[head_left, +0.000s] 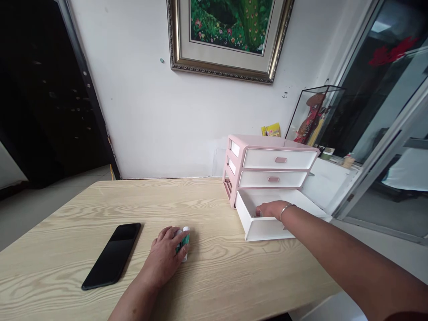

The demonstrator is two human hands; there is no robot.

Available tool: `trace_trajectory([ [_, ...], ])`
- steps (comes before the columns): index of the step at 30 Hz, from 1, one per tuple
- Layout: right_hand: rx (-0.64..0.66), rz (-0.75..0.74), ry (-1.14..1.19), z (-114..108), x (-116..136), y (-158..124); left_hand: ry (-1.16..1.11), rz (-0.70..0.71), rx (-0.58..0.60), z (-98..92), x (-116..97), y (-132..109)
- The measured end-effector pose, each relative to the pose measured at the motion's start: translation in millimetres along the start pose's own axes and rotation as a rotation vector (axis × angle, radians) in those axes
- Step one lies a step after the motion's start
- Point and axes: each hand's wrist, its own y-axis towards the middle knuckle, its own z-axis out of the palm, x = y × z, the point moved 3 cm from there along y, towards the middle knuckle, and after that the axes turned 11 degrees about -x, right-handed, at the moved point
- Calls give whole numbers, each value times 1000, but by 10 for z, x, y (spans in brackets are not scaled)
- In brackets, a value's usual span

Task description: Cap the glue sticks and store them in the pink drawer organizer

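My left hand rests on the wooden table, its fingers closed round a small white-and-green tube. A second white end shows beside it under the fingers, so there may be two. My right hand, with a bangle at the wrist, reaches into the pulled-out bottom drawer of a pink-and-white drawer unit. Its fingers are curled together low in the drawer; what they grip is too small and partly hidden to name. The two upper drawers are closed.
A black phone lies on the table left of my left hand. Yellow packets stick up behind the drawer unit. A glass case with a figure stands on the sill at right. A framed picture hangs above.
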Motion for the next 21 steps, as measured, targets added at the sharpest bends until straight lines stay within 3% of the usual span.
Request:
trace_trajectory([
  [3,159,-23,-18,44,53,-24,-12,2,-5,9,9,2],
  [10,252,-14,-42,-20,79,-104,-12,2,3,0,4,5],
  [21,229,-15,-103,-92,45,-189,-27,5,8,-32,-13,2],
])
